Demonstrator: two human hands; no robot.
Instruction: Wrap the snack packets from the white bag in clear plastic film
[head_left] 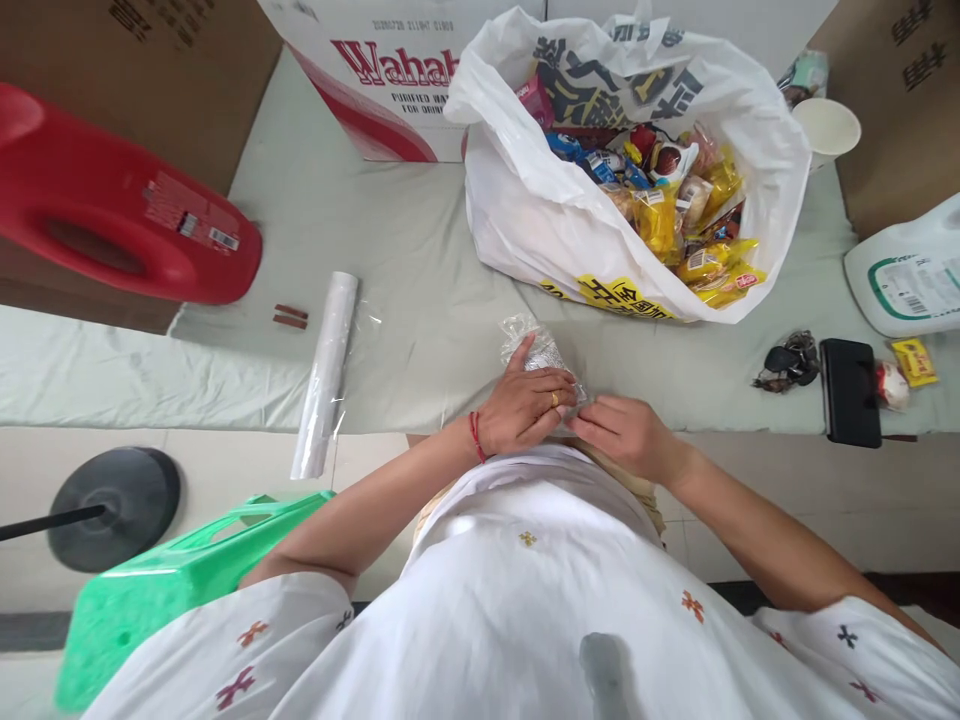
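A silvery packet in crinkled clear plastic film [541, 348] lies near the table's front edge, close to my body. My left hand [525, 408] rests over it, fingers bent across it and pressing it down; a ring and a red cord bracelet show on this hand. Just to the right, my right hand [626, 430] has its fingertips pinched together at the packet's lower right edge, on clear film. The two hands almost touch. What exactly is inside the wrapping is hidden. To the left lies a roll of clear plastic film [326, 375], its end jutting past the table edge.
Behind my hands stands a white plastic bag [517, 200] of wrapped snacks. A red jug [127, 200] and two brown strips [291, 316] are left. Keys [787, 360], a black phone [850, 392], a white bottle [911, 270] and a paper cup [827, 130] are right. A green stool [180, 570] stands below.
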